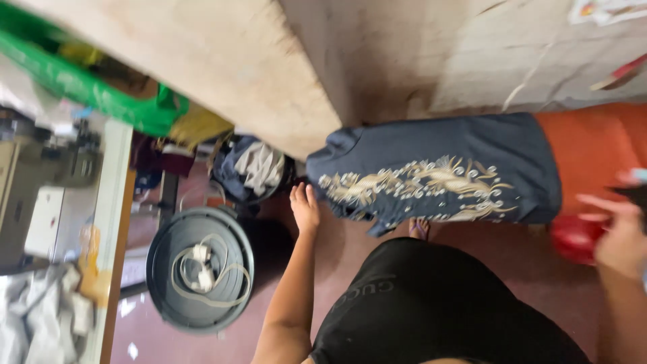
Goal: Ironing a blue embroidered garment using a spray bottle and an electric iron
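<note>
**A:** So, hands?

**B:** Left hand (304, 207) is stretched out flat, fingers straight and close together, holding nothing. Its fingertips sit just beside the edge of a dark blue garment (438, 172) with gold swirl embroidery; can't tell if they touch. Right hand (619, 232) is blurred at the frame edge, fingers partly curled; something dark seems to be in it, but I can't tell what or whether it's really gripped.

**A:** Where's the garment?

**B:** Draped across an orange surface (593, 145), hanging off the end of a pale wooden tabletop (222, 61).

**A:** Containers?

**B:** Grey round tub (200, 269) on the reddish floor (202, 344), holding a coiled whitish cord with plugs (205, 269). Beyond it, a dark basket (251, 168) stuffed with blue and grey cloth. Green plastic bag (101, 91) lies on the tabletop, contents mostly hidden. Red round object (573, 237) sits near the right hand, under the orange surface.

**A:** Anything else?

**B:** Sewing machine (40, 195) on a white table, crumpled light cloth (40, 317) beside it.
</note>
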